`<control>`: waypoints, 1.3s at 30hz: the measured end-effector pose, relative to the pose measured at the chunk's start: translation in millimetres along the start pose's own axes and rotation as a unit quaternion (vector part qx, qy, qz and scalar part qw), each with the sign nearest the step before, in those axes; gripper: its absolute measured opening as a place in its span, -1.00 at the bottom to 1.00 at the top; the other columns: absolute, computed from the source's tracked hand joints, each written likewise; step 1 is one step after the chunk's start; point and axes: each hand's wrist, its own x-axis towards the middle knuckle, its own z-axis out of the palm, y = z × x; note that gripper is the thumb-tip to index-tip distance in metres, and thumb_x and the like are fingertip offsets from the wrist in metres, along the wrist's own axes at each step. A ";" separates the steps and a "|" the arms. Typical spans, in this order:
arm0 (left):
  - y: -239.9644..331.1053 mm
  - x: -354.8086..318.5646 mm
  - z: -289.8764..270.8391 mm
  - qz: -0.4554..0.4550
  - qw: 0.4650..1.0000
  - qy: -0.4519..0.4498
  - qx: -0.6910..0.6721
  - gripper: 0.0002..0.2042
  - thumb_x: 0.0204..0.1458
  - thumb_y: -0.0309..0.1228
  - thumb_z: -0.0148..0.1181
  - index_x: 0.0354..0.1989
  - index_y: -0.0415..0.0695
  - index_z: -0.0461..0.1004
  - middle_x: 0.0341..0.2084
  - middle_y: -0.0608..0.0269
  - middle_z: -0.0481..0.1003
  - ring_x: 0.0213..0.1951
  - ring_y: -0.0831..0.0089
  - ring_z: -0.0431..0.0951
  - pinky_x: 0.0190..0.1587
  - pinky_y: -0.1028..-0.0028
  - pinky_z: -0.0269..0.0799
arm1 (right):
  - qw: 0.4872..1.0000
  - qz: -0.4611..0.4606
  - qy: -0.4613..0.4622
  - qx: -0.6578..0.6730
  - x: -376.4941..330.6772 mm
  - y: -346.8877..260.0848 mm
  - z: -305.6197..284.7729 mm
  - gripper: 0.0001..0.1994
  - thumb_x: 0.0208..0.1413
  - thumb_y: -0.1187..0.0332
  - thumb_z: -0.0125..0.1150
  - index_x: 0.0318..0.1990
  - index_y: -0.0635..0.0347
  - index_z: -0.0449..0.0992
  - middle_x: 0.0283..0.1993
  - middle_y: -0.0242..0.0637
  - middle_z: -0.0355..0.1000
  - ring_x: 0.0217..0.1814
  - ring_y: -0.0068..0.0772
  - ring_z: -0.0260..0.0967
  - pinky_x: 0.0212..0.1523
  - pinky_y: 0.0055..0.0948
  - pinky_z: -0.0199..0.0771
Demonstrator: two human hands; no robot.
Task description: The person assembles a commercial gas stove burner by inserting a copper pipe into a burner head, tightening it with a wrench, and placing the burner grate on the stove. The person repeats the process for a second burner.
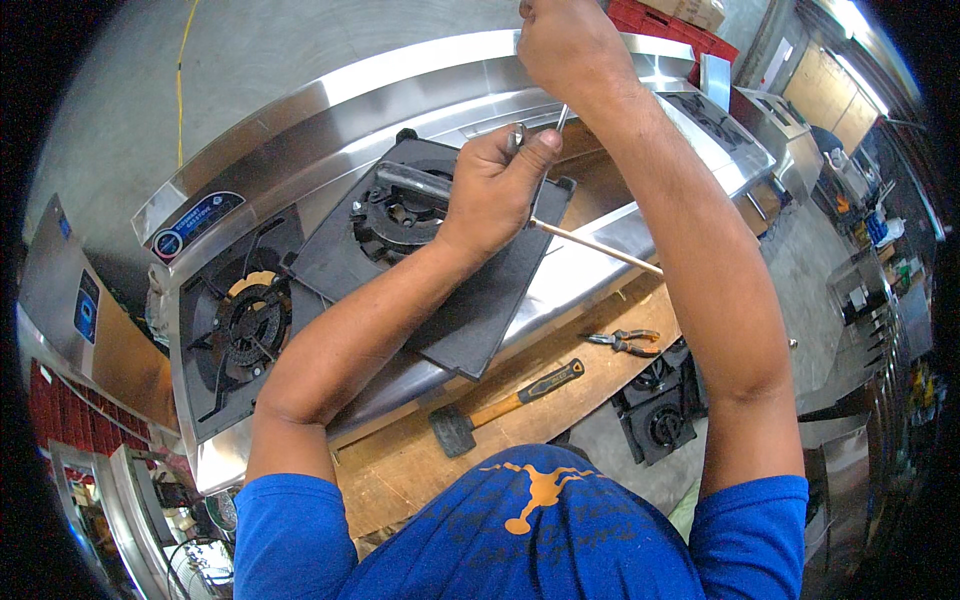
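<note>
My left hand (495,190) is closed above the black burner plate (470,320), its fingers wrapped round a thin metal tube (563,118). A pinkish, copper-like length of tube (598,249) runs from below this hand toward my right forearm; whether it is the same piece I cannot tell. Beside the left hand is a dark cylindrical pipe (412,183) over the ring burner (385,225). The plate lies askew across the stainless steel stove (545,285). My right hand (572,50) is a fist at the top edge, above the stove's back rail; what it holds is hidden.
A wooden board (390,475) in front of the stove carries a hammer (505,405) and pliers (625,342). Another burner (252,315) sits at the stove's left. A black burner unit (660,420) rests on the floor. Red crates (665,30) stand behind.
</note>
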 end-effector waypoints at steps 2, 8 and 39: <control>0.5 1.3 1.0 0.013 1.000 0.007 0.001 -0.65 0.29 -0.19 0.18 -0.50 -0.16 0.48 -0.63 0.56 0.37 -0.53 0.74 0.23 -0.50 0.58 0.16 | 1.000 0.000 0.005 -0.003 1.4 6.6 6.5 -0.78 0.13 0.49 -0.05 -0.23 0.35 0.56 -0.29 0.16 0.54 -0.15 0.20 0.52 -0.07 -0.01 0.52; 12.1 -5.3 1.8 -0.004 0.998 0.026 0.064 -0.60 0.29 -0.21 0.16 -0.60 -0.14 0.41 -0.69 0.50 0.31 -0.55 0.71 0.21 -0.53 0.53 0.15 | 0.998 0.022 -0.048 -0.029 -10.9 42.8 24.3 -0.80 0.09 0.40 0.08 -0.21 0.24 0.59 -0.26 0.14 0.56 -0.09 0.20 0.54 -0.03 -0.02 0.54; 93.9 -100.0 -49.7 -0.125 0.791 0.124 0.586 -0.27 -0.03 0.41 0.12 -0.29 -0.18 0.52 -0.44 -0.06 0.56 -0.29 0.01 0.62 -0.25 0.14 0.47 | 0.997 -0.036 -0.060 -0.034 -32.2 311.2 -80.9 -0.75 0.31 0.36 0.04 -0.02 0.36 0.52 -0.23 0.05 0.55 -0.22 -0.02 0.56 -0.13 -0.14 0.46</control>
